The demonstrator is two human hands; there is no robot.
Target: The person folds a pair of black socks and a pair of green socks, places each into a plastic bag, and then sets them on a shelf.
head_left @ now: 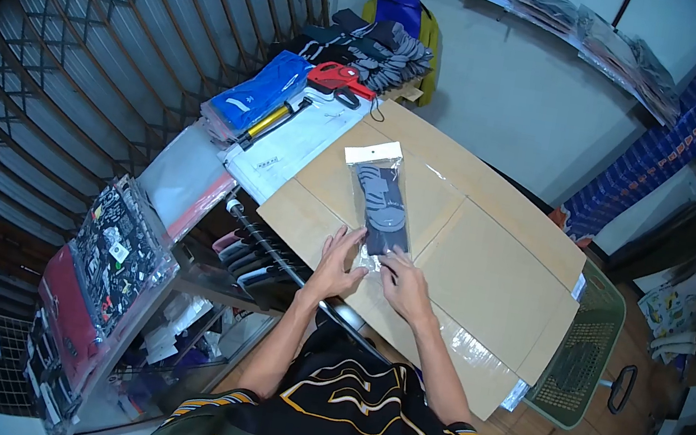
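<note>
A clear plastic packet [383, 209] with a white hanging header lies on the cardboard [486, 267] in front of me. Inside it is a folded dark and light grey patterned fabric item that looks like a sock. My left hand [339, 260] is at the packet's lower left edge, its fingers stretched out and apart, thumb toward the bottom end. At the lower right corner, my right hand [405, 286] has its fingers bent and closed on the packet's bottom edge. The fingertips partly cover the clear plastic there.
Behind on the left are a red label gun [338, 79], a yellow-and-black cutter [270, 121], blue packaged goods [263, 95] and a pile of grey knit items [392, 56]. A green basket [587, 346] stands right of the cardboard. Bagged clothing [119, 254] is stacked at left.
</note>
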